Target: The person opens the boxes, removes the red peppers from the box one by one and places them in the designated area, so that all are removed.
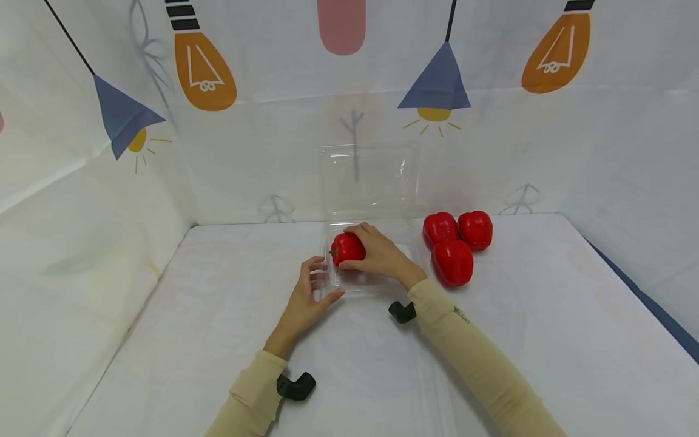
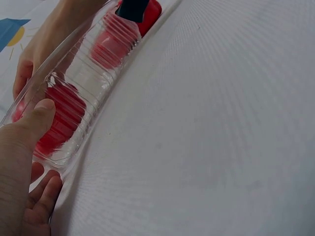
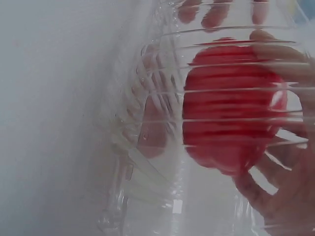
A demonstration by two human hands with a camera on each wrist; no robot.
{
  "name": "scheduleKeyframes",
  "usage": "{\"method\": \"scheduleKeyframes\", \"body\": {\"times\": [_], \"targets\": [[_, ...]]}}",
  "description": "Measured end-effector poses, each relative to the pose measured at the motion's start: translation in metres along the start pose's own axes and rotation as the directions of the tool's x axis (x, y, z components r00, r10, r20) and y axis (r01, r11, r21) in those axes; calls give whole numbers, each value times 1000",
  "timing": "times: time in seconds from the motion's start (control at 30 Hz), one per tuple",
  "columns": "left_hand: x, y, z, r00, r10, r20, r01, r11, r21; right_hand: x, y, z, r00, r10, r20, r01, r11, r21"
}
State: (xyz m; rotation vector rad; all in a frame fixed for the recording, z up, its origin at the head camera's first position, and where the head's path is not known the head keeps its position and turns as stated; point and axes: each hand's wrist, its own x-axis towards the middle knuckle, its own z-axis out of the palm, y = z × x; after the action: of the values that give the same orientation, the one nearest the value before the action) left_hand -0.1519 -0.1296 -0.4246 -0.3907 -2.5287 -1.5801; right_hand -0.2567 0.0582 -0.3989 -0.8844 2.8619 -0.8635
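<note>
A red bell pepper (image 1: 345,250) with a green stem is in the left part of a clear plastic clamshell box (image 1: 360,291). My right hand (image 1: 382,252) grips it from the right, thumb on the near side and fingers on the far side. The box's lid (image 1: 371,182) stands raised at the back. My left hand (image 1: 302,303) holds the box's near left corner, its thumb against the front wall and its fingers along the left wall. Through the ribbed wall, the right wrist view shows the pepper (image 3: 231,108) and the left thumb (image 3: 153,130).
Three more red bell peppers (image 1: 453,263) are grouped on the white-covered table (image 1: 546,340), just right of the box. Behind the table hangs a white cloth (image 1: 262,152) printed with lamps and bulbs. More cloth rises at both sides.
</note>
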Motion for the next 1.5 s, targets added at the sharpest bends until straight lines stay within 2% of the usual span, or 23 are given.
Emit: {"method": "scheduleKeyframes", "body": {"times": [0.17,0.4,0.5,0.77,1.1,1.5], "targets": [[1,-3,0,1000,0,7,0,1000,-9,-4,1,0,999,-31,-35,31,999,12],[8,-36,9,999,17,-27,-18,1000,-6,-12,2,-1,994,-59,-93,61,998,22],[9,-41,9,999,25,-32,-25,1000,9,-16,2,-2,989,-72,-126,77,996,37],[8,-42,10,999,24,-35,-23,999,42,-24,4,-5,977,-99,-191,106,994,30],[7,-40,10,1000,1,-30,0,999,42,-30,9,-7,973,-81,-215,96,994,60],[8,-42,10,1000,12,-27,-10,998,62,-40,12,-14,973,-58,-222,73,995,61]]}}
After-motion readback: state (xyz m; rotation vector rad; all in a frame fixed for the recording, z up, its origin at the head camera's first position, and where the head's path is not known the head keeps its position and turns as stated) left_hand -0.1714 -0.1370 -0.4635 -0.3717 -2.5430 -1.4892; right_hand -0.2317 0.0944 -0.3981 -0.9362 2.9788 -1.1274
